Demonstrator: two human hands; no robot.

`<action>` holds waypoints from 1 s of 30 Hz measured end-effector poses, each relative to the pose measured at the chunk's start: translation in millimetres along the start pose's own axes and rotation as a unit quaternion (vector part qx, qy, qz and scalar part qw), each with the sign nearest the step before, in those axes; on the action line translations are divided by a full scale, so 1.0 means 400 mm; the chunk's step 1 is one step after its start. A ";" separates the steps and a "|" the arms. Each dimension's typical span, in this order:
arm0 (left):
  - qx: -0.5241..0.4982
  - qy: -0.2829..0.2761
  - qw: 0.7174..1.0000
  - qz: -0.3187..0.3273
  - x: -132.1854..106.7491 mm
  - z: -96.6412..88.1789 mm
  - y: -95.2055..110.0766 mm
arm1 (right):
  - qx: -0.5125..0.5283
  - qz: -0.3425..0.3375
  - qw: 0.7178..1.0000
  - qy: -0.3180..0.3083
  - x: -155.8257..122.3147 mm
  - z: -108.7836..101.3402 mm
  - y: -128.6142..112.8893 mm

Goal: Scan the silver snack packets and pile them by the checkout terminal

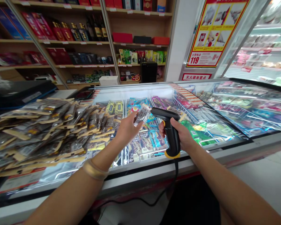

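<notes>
My left hand (pixel 128 129) pinches a small clear packet (pixel 142 114) with a printed label, held up over the glass freezer top. Facing it is a black and yellow barcode scanner (pixel 172 137), with my right hand (pixel 181 132) wrapped round its handle. The scanner's head points left at the packet, a small gap apart. From the handle's base a black cable (pixel 176 170) hangs down and loops to the left. On the freezer glass to the left lies a large heap of flat packets (pixel 53 128) with tan edges and dark contents.
Under the glass, the chest freezer (pixel 142 175) holds wrapped ice creams in wire baskets (pixel 184 109). A dark device (pixel 21 92) stands behind the heap at the left. Shelves (pixel 140 43) with boxes and bottles line the back. A refrigerated display (pixel 262 47) is at the right.
</notes>
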State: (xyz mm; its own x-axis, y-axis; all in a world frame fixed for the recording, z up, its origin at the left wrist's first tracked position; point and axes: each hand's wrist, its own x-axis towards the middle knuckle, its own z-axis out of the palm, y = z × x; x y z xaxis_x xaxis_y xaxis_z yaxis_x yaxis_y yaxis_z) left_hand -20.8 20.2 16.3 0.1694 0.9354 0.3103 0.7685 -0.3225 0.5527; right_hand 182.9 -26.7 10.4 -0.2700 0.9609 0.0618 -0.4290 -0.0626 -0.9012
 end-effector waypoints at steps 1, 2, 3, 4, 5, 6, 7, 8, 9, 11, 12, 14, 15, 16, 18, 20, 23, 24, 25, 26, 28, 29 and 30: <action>-0.002 -0.001 1.000 -0.002 0.000 0.001 -0.001 | 0.000 0.004 1.000 0.001 0.000 -0.001 0.001; -0.004 -0.003 1.000 -0.003 0.000 0.003 -0.001 | -0.001 0.005 1.000 0.003 -0.001 -0.002 0.002; -0.006 -0.004 1.000 -0.004 0.000 0.005 -0.001 | -0.002 0.003 1.000 0.004 -0.002 -0.003 0.003; -0.010 -0.004 1.000 -0.003 -0.001 0.007 -0.001 | -0.003 -0.001 1.000 0.005 -0.004 -0.006 0.005; -0.017 -0.003 1.000 -0.001 -0.002 0.008 0.001 | -0.003 -0.005 1.000 0.004 -0.005 -0.009 0.006; -0.025 0.002 1.000 0.002 -0.003 0.007 0.004 | -0.005 -0.010 1.000 0.004 -0.007 -0.012 0.008; -0.034 0.012 0.999 0.007 -0.003 0.003 0.008 | -0.007 -0.016 1.000 0.004 -0.008 -0.014 0.008; -0.043 0.026 0.999 0.013 -0.003 -0.005 0.012 | -0.010 -0.019 1.000 0.005 -0.009 -0.015 0.008; -0.052 0.045 0.997 0.022 -0.001 -0.019 0.016 | -0.014 -0.024 1.000 0.008 -0.008 -0.014 0.008; -0.063 0.090 0.993 0.043 0.004 -0.061 0.019 | -0.019 -0.030 0.999 0.008 -0.003 -0.004 0.004; -0.066 0.113 0.990 0.054 0.007 -0.091 0.017 | -0.019 -0.035 0.999 0.004 0.002 0.007 0.002; -0.063 0.160 0.983 0.069 0.011 -0.163 0.001 | -0.014 -0.046 0.999 -0.016 0.016 0.039 -0.003; -0.056 0.183 0.979 0.072 0.011 -0.204 -0.013 | -0.008 -0.052 0.998 -0.028 0.024 0.060 -0.005; -0.046 0.206 0.975 0.070 0.010 -0.247 -0.031 | -0.001 -0.054 0.998 -0.039 0.034 0.082 -0.005; -0.024 0.251 0.966 0.057 0.002 -0.334 -0.073 | 0.012 -0.046 0.997 -0.057 0.053 0.130 -0.002; -0.008 0.290 0.956 0.034 -0.012 -0.416 -0.118 | 0.024 -0.029 0.997 -0.072 0.071 0.176 0.006; -0.002 0.332 0.942 -0.050 -0.038 -0.516 -0.176 | 0.028 -0.009 0.995 -0.094 0.091 0.229 0.027; -0.011 0.335 0.938 -0.090 -0.045 -0.541 -0.192 | 0.028 -0.006 0.995 -0.100 0.095 0.242 0.034; -0.027 0.332 0.934 -0.131 -0.052 -0.562 -0.207 | 0.026 -0.006 0.994 -0.105 0.099 0.253 0.042; -0.045 0.324 0.930 -0.168 -0.059 -0.578 -0.220 | 0.025 -0.005 0.994 -0.110 0.101 0.261 0.049; -0.062 0.302 0.923 -0.230 -0.069 -0.599 -0.242 | 0.021 -0.005 0.993 -0.115 0.103 0.271 0.060; -0.057 0.289 0.921 -0.255 -0.074 -0.604 -0.252 | 0.017 -0.003 0.993 -0.114 0.104 0.274 0.063; -0.047 0.276 0.920 -0.275 -0.078 -0.606 -0.259 | 0.014 -0.002 0.994 -0.113 0.104 0.276 0.065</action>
State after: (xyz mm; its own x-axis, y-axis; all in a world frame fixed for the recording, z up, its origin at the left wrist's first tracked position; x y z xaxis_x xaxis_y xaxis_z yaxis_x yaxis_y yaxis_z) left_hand -255.4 -10.6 136.7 -0.5873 0.7538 0.2949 0.5835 0.1419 0.7996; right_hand 65.4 -18.2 36.9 -0.4531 0.8766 0.1623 -0.4528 -0.0694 -0.8889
